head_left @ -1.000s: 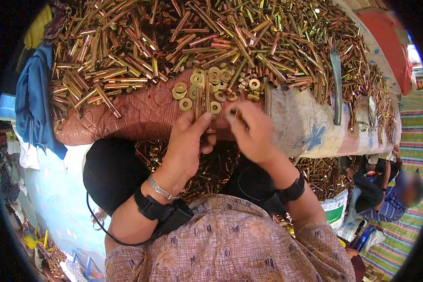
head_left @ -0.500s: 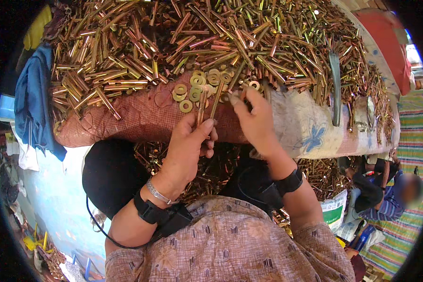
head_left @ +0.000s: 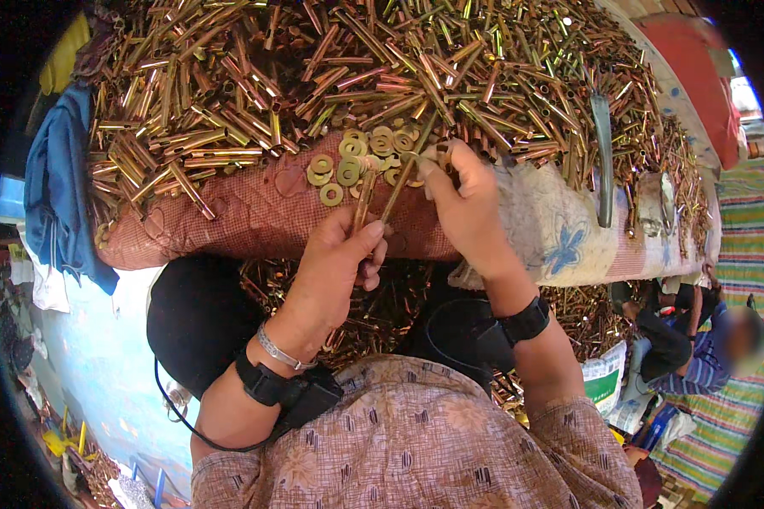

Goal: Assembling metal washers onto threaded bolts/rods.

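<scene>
My left hand (head_left: 335, 263) grips two thin brass tubes (head_left: 380, 193) that point up and away from me. My right hand (head_left: 463, 199) reaches over the tips of those tubes to a cluster of flat brass washers (head_left: 348, 161) lying on the red-brown cloth (head_left: 246, 216), its fingertips pinched at a washer by the tube ends. Whether a washer sits between the fingers is hidden. Behind the washers spreads a big heap of brass tubes (head_left: 382, 59).
More brass pieces fill my lap (head_left: 382, 297). A grey metal tool (head_left: 601, 157) lies on the heap at right. Blue cloth (head_left: 59, 187) hangs at left. Another person (head_left: 696, 339) sits on a striped mat at lower right.
My right hand has moved up and away from my left hand toward the washers. The left hand keeps its hold on the tubes and stays put.
</scene>
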Demonstrator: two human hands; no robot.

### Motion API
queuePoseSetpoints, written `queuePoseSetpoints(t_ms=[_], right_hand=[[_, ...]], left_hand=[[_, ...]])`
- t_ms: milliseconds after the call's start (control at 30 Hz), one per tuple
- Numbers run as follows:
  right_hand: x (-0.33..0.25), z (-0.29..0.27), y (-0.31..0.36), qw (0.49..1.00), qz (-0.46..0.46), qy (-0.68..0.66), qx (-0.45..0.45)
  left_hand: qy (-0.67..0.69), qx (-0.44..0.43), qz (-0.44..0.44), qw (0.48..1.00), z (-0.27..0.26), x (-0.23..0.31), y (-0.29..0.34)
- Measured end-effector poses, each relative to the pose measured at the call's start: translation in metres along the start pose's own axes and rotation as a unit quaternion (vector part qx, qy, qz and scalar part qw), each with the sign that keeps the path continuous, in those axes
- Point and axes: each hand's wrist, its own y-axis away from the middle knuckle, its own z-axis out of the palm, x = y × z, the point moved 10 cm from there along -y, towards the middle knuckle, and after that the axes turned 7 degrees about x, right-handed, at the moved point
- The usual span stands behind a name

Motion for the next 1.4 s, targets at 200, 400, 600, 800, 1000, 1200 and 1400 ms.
queuePoseSetpoints(t_ms=[200, 400, 600, 800, 1000, 1200, 1400], right_hand=[[-0.033, 0.017, 0.024, 0.988, -0.107, 0.078, -0.083], [0.024, -0.004, -0.005, 0.888, 0.211, -0.408, 0.022], [0.042, 0.005, -0.004, 0.769, 0.275, -0.574, 0.060], [0.048, 0.011, -0.003, 0.752, 0.282, -0.595, 0.037], [0.035, 0.017, 0.011, 0.780, 0.322, -0.536, 0.004], [-0.012, -0.004, 0.021, 0.984, -0.047, 0.119, -0.127], [0.007, 0.032, 0.052, 0.886, 0.345, -0.253, -0.180]], left_hand=[[0.028, 0.012, 0.003, 1.000, 0.000, 0.000, -0.002], [-0.042, 0.017, 0.002, 0.999, 0.001, -0.001, -0.002], [-0.089, 0.005, 0.006, 0.996, 0.001, -0.009, -0.003], [-0.108, 0.003, 0.010, 0.994, 0.001, -0.006, -0.003], [-0.125, 0.009, 0.011, 0.992, -0.001, -0.008, -0.003], [0.000, -0.060, -0.023, 0.998, 0.020, -0.010, 0.001], [0.038, -0.054, -0.048, 0.997, 0.019, -0.010, 0.001]])
